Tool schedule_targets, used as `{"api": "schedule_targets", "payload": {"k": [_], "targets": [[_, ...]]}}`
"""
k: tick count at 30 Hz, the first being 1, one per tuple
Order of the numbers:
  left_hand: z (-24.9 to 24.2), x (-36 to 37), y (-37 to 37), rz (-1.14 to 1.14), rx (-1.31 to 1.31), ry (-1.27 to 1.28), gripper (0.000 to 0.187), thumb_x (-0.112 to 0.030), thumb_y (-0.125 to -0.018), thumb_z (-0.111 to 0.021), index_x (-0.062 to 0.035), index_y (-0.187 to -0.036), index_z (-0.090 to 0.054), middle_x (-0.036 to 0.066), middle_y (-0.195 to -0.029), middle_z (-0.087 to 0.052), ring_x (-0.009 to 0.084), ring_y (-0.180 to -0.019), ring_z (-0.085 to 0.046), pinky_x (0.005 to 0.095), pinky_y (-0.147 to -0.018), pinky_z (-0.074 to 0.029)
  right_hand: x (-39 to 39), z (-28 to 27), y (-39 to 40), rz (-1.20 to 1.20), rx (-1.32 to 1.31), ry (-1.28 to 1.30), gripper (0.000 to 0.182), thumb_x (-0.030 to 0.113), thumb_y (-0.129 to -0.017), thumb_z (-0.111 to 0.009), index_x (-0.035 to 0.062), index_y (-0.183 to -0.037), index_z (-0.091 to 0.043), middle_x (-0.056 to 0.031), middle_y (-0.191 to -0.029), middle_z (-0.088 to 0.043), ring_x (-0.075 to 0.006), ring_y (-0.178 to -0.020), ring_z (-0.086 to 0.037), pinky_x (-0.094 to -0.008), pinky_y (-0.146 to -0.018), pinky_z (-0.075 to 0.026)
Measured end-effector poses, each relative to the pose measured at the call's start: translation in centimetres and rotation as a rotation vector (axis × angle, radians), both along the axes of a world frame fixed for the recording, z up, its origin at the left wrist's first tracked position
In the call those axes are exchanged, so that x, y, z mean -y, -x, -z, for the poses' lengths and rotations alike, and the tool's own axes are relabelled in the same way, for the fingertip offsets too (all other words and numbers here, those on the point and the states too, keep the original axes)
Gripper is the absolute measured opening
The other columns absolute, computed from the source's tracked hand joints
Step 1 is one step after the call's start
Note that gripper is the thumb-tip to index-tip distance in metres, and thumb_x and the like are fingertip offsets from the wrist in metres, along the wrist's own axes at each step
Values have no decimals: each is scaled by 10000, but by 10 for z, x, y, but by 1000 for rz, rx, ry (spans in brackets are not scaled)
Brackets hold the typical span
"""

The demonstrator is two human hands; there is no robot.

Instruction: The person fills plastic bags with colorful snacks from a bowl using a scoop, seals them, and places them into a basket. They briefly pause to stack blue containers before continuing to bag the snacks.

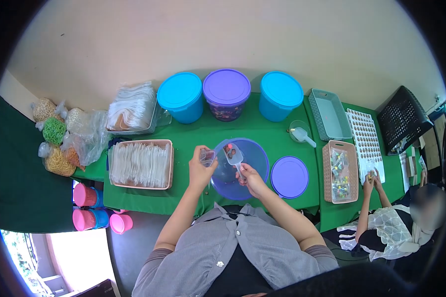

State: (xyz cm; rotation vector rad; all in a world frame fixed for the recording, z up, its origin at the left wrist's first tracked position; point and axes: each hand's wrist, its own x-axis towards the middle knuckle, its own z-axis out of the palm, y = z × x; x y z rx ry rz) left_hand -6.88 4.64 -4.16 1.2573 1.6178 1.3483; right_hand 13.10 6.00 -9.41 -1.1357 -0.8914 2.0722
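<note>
My left hand (199, 168) is closed around a small clear plastic bag (220, 147), held over the left rim of a purple tub (263, 154). A white scoop (235, 157) carries several brown and reddish pieces, and my right hand (253, 181) grips its handle. The scoop's front lies right at the bag's mouth, above the tub. To the right of the tub rests a round purple lid (289, 177).
Left of my hands stands a pink basket (171, 166) packed with clear bags. Lidded blue (180, 91) and purple (227, 88) buckets line the wall. A second scoop (303, 136) rests in a clear bowl. At right, another person (386, 222) works beside a tan basket (327, 178).
</note>
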Motion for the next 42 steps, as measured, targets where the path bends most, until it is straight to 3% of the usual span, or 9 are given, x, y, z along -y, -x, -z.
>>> {"api": "schedule_targets", "payload": {"k": [11,14,17,21,24,26,32,38,42], "targets": [[39,-5,25,-128,-188,36,403,-87,-757,-742,-61,-1065,-484,122,-973,-632,186,-891,-635,335,-799,-499,-8,-68,-29,-31,189,-325,259,246,-996,-460,47,-1071,-607,10,-747,-577,-58,-620,-436,-223,-569,-355],[13,0,18,-265,-133,-53,378,-77,-765,-747,-31,-1042,-493,107,-997,-553,192,-900,-592,329,-795,-475,-7,-92,-37,-5,342,-405,277,247,-974,-528,7,-1047,-644,8,-761,-601,-50,-642,-462,-221,-581,-374],[-27,2,11,-337,-90,-483,349,-52,-785,-726,-41,-1036,-485,90,-979,-509,210,-911,-554,330,-800,-461,-9,-113,-50,-23,341,-473,259,252,-939,-600,14,-1009,-676,20,-755,-605,-32,-600,-452,-195,-531,-344],[-56,1,0,-260,39,-648,360,-32,-766,-727,-43,-1030,-483,101,-988,-509,207,-915,-552,325,-810,-456,-9,-154,-53,133,318,-614,215,185,-888,-670,-18,-954,-696,-13,-738,-632,-31,-631,-507,-178,-542,-361],[-56,-2,-12,-118,19,-527,417,-72,-736,-758,-53,-1055,-490,109,-991,-527,206,-930,-556,325,-820,-453,-13,-174,-64,187,316,-590,203,171,-873,-690,-14,-953,-708,-18,-752,-650,-28,-622,-514,-183,-515,-354],[-46,-7,-21,-11,-92,-248,528,-157,-676,-808,-81,-1101,-503,103,-1003,-550,233,-943,-567,389,-928,-423,-16,-178,-70,194,314,-564,197,171,-859,-705,-6,-943,-715,-17,-708,-640,-24,-595,-502,-174,-508,-341],[-24,-3,-50,157,-358,-287,671,-237,-612,-830,-119,-1178,-489,78,-1029,-572,282,-990,-568,536,-1102,-213,-15,-185,-73,39,482,-499,248,202,-813,-741,-22,-918,-721,-9,-678,-629,-34,-582,-493,-204,-510,-359],[-19,-6,-53,191,-262,-131,710,-222,-605,-828,-145,-1214,-471,61,-1021,-586,267,-1064,-554,544,-1098,-205,-5,-203,-66,-1,665,-721,274,218,-794,-751,-12,-941,-725,-26,-671,-625,-55,-624,-515,-233,-554,-408],[-19,-5,-57,258,-364,-145,708,-219,-614,-812,-150,-1226,-464,59,-1036,-583,257,-1072,-554,552,-1106,-171,-3,-211,-56,-6,686,-846,243,170,-788,-755,10,-966,-710,-83,-801,-668,-118,-701,-591,-270,-638,-468]]}}
